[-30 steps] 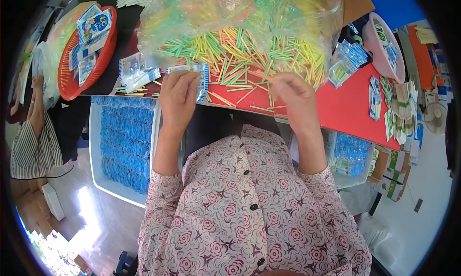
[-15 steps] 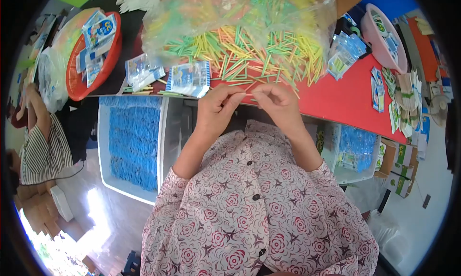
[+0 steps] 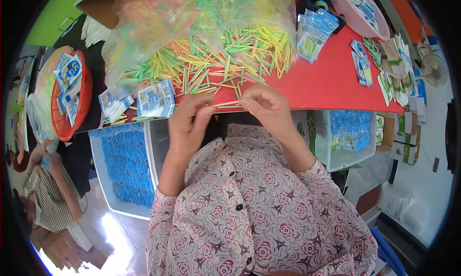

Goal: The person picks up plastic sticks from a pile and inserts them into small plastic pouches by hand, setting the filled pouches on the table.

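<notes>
My right hand [image 3: 270,109] is closed in a pinch on one end of a thin pink stick [image 3: 226,103], just above the table's front edge. The stick points left toward my left hand [image 3: 188,122], whose thumb and forefinger are apart by its other end; they are slightly blurred. Beyond my hands, many short thin sticks [image 3: 192,62] in yellow, green and orange-pink lie loose on the red table [image 3: 326,81]. They spill from a large clear plastic bag [image 3: 192,12]. A blue and white printed packet [image 3: 156,99] lies left of my left hand.
A red basket [image 3: 85,96] of packets stands at left, a pink basin [image 3: 353,14] at far right. Blue packets [image 3: 314,33] and paper wrappers [image 3: 394,60] lie at right. White bins [image 3: 150,156] sit below the table. A person in a striped shirt [image 3: 53,199] is at far left.
The view has turned, so the table things sit further left. My hands have moved apart; the left one has come away from the right, and more of the pink stick shows.
</notes>
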### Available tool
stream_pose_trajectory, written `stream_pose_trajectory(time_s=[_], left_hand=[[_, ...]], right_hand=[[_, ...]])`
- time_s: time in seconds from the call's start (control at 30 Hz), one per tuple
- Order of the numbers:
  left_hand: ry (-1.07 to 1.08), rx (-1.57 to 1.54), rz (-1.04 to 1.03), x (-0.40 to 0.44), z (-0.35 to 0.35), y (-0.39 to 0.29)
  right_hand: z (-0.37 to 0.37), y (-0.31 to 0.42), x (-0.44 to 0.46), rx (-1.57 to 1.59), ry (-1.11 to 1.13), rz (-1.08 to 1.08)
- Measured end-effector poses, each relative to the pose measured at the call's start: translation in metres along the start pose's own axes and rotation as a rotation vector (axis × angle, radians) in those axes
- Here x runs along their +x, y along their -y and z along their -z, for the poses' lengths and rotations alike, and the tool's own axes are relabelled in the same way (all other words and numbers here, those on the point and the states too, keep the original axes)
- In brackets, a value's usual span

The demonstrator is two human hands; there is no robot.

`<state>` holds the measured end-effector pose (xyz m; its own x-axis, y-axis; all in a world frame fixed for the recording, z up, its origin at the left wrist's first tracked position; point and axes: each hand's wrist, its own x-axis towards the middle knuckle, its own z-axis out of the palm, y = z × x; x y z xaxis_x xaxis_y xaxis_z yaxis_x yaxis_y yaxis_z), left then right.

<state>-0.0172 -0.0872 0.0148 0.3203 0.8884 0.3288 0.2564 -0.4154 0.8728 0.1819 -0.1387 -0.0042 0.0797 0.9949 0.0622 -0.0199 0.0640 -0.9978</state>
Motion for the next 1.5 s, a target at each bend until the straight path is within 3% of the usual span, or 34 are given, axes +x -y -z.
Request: stream_pose_trajectory(time_s=[0.13, 0.23, 0.37, 0.43, 0.73, 0.83, 0.87, 0.97, 1.4, 1.5], left_hand=[[-0.157, -0.003, 0.073, 0.014, 0.024, 0.019], [-0.248, 0.015, 0.147, 0.018, 0.041, 0.053], [-0.261, 0.016, 0.225, 0.015, 0.051, 0.081], [-0.266, 0.032, 0.224, 0.015, 0.05, 0.084], [-0.256, 0.192, 0.247, 0.014, 0.047, 0.084], [-0.266, 0.217, 0.177, 0.014, 0.045, 0.09], [-0.27, 0.238, 0.147, 0.013, 0.046, 0.092], [-0.273, 0.238, 0.142, 0.011, 0.047, 0.094], [-0.271, 0.213, 0.249, 0.01, 0.048, 0.093], [-0.27, 0.223, 0.253, 0.011, 0.048, 0.089]], right_hand=[[0.024, 0.031, -0.003, 0.37, 0.075, 0.054], [0.026, 0.07, -0.009, 0.725, 0.335, 0.311], [0.019, 0.096, 0.0, 0.734, 0.529, 0.5], [0.009, 0.103, -0.001, 0.895, 0.597, 0.577], [0.004, 0.143, 0.006, 0.838, 0.598, 0.722], [0.013, 0.157, 0.035, 0.643, 0.922, 0.969], [0.01, 0.156, 0.03, 0.644, 0.923, 0.969], [0.0, 0.146, 0.002, 0.758, 0.562, 0.758], [0.002, 0.146, 0.004, 0.778, 0.555, 0.766], [0.011, 0.157, 0.028, 0.753, 0.845, 0.971]])
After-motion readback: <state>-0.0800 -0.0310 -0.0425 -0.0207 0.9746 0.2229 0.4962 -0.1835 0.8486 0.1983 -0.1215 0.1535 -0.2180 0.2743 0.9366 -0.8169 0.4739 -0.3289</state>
